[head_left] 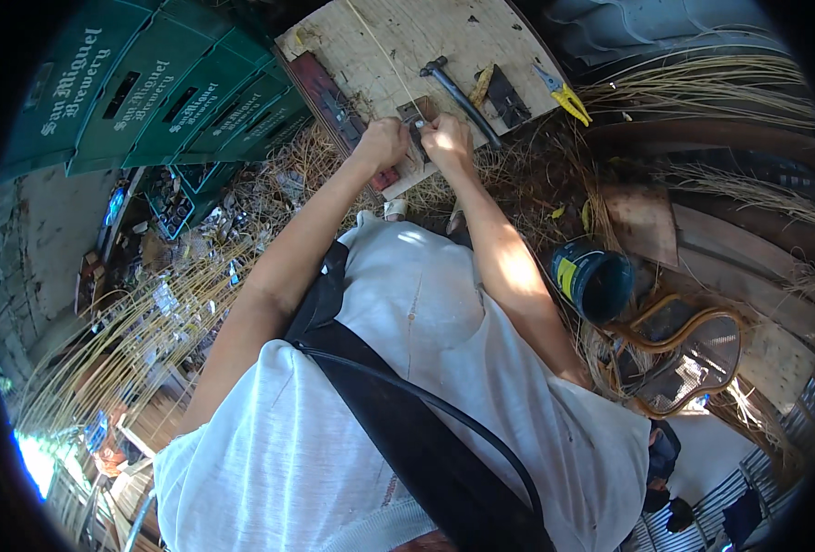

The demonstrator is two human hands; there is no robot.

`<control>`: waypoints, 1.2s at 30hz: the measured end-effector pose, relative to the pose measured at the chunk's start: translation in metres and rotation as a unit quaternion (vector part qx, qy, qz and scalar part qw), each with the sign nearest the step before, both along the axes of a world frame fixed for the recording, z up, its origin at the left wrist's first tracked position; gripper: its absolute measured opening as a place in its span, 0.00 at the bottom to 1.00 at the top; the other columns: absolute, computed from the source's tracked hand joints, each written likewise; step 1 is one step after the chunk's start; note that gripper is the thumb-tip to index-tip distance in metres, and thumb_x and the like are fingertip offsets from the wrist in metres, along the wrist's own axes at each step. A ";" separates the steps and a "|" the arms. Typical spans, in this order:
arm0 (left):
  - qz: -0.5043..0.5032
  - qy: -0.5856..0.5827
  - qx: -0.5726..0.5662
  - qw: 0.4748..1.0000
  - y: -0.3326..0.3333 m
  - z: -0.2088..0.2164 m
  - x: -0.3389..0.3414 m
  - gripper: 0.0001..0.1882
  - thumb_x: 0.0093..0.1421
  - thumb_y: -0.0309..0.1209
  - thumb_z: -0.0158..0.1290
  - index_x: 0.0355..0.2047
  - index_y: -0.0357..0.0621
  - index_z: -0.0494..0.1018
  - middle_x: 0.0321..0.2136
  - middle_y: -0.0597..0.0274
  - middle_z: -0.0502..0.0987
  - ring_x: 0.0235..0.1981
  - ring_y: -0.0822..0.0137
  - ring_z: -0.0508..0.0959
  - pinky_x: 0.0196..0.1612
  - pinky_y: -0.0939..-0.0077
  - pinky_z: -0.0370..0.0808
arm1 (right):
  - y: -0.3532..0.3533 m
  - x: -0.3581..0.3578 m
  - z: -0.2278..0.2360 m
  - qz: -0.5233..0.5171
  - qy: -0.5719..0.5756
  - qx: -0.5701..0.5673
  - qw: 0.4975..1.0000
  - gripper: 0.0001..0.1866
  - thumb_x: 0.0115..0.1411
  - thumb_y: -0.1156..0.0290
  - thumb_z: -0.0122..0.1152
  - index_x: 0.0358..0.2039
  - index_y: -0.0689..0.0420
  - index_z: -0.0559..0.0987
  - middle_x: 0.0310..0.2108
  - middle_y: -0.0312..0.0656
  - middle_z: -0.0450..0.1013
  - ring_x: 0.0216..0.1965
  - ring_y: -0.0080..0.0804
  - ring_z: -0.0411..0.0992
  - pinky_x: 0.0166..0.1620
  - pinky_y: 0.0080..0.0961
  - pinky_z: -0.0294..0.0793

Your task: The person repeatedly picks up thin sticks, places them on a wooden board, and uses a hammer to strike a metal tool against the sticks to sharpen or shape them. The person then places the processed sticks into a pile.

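Note:
My left hand (381, 143) and my right hand (448, 140) are close together at the near edge of a wooden board (398, 46). Both are closed around a small dark metal piece (416, 118) that sits on the board between them. A thin pale rattan strand (380, 51) runs from that spot away across the board. A hammer (458, 92) lies on the board just beyond my right hand. What exactly each finger pinches is hidden by the hands.
Yellow-handled pliers (566, 96) lie at the board's right edge. Green plastic crates (159, 92) stand at the left. A dark blue can (594, 279) and a curved rattan frame (679, 354) are at the right. Loose rattan strands (711, 92) cover the ground.

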State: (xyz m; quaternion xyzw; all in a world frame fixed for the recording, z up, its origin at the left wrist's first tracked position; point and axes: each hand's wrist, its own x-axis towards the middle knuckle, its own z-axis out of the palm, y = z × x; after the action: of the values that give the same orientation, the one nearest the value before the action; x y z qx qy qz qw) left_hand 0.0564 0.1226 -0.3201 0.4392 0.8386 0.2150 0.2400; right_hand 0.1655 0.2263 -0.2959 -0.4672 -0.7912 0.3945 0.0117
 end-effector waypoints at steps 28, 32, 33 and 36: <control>-0.064 0.005 -0.188 0.980 0.003 -0.007 0.018 0.18 0.57 0.35 0.41 0.38 0.37 0.74 0.40 0.37 0.75 0.46 0.45 0.75 0.50 0.58 0.71 | -0.094 0.226 -0.026 0.073 0.035 0.166 0.983 0.09 0.61 0.64 0.48 0.32 0.56 0.74 0.21 0.50 0.70 0.26 0.53 0.72 0.30 0.43 0.72; -0.081 -0.026 -0.235 0.968 0.007 0.017 0.022 0.20 0.58 0.38 0.43 0.44 0.36 0.71 0.45 0.39 0.74 0.49 0.46 0.74 0.52 0.60 0.70 | -0.146 0.412 -0.006 0.020 -0.120 0.031 0.992 0.15 0.62 0.57 0.48 0.33 0.56 0.74 0.29 0.50 0.73 0.31 0.47 0.74 0.33 0.40 0.72; -0.076 -0.022 -0.232 0.969 0.008 0.013 0.023 0.20 0.58 0.38 0.43 0.44 0.36 0.71 0.45 0.39 0.74 0.49 0.47 0.74 0.52 0.61 0.70 | -0.137 0.404 -0.002 0.055 -0.173 -0.002 0.983 0.16 0.62 0.55 0.48 0.36 0.56 0.73 0.30 0.50 0.75 0.33 0.49 0.75 0.35 0.40 0.73; -0.049 -0.023 -0.223 0.973 0.013 0.007 0.024 0.21 0.58 0.38 0.44 0.45 0.37 0.71 0.46 0.39 0.74 0.49 0.47 0.74 0.52 0.61 0.70 | -0.087 0.310 0.003 0.126 -0.330 -0.066 0.933 0.26 0.60 0.49 0.48 0.48 0.57 0.70 0.34 0.52 0.77 0.37 0.53 0.75 0.41 0.43 0.73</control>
State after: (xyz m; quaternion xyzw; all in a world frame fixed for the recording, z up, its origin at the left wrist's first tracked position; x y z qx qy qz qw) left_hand 0.0807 0.1354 -0.3131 0.4099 0.8374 0.0208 0.3610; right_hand 0.4752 0.1391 -0.2932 -0.4674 -0.7750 0.2678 -0.3303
